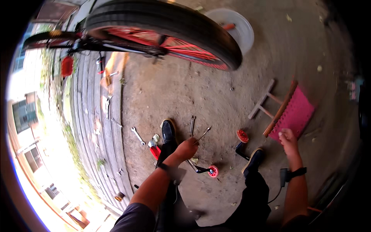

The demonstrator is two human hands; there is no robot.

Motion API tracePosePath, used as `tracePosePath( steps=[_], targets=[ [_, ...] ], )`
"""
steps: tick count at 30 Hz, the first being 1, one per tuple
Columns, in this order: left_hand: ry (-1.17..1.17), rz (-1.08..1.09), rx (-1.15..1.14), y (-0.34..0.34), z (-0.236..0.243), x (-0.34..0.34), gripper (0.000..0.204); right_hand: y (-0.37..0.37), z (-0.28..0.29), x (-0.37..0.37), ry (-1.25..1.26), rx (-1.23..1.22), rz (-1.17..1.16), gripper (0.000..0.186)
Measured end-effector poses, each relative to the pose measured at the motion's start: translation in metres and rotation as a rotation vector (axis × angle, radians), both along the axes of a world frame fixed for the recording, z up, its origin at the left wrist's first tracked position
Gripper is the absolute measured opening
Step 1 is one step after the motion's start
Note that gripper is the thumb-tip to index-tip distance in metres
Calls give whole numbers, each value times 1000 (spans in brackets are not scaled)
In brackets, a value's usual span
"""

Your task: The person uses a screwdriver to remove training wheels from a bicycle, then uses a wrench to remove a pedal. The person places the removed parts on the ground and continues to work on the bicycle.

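Bare dirt ground (216, 96) here, with weathered wooden planks (85, 127) running down the left. Hands are well apart: the left hand (187, 149) is wrapped around a slim metal tool (203, 134), its tip poking out up and to the right. The right hand (289, 141) is curled at the lower corner of a pink sheet (295, 112), can't tell if it's actually gripping. Wrench (192, 124) lies just beyond the left hand, small red wheels (213, 171) near the shoes (253, 161), big bike tyre (154, 17) up top.
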State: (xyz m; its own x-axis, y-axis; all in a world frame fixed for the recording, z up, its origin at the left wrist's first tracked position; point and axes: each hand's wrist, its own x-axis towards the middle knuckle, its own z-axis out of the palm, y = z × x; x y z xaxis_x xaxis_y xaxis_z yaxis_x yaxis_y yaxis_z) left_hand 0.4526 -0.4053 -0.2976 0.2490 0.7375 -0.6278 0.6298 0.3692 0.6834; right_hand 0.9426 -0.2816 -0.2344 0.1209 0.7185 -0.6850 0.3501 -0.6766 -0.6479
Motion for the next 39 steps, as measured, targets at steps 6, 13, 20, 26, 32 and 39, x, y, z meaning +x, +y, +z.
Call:
tracePosePath(
  steps=[6,13,20,26,32,39],
  targets=[
    [141,433,-135,-12,187,-123,34,55,137,-211,254,110,156,30],
    [87,796,-101,-46,271,-282,32,63,222,-438,318,104,456,35],
    [232,870,-22,-39,339,-400,31,73,262,-594,432,-45,462,38],
    [45,1027,-54,40,395,-451,34,130,270,-666,550,-186,209,49],
    [-146,1125,-150,146,438,-485,33,187,262,-722,621,-219,34,63],
    [-153,899,-134,255,428,-512,31,218,251,-780,789,-193,14,57]
  ],
)
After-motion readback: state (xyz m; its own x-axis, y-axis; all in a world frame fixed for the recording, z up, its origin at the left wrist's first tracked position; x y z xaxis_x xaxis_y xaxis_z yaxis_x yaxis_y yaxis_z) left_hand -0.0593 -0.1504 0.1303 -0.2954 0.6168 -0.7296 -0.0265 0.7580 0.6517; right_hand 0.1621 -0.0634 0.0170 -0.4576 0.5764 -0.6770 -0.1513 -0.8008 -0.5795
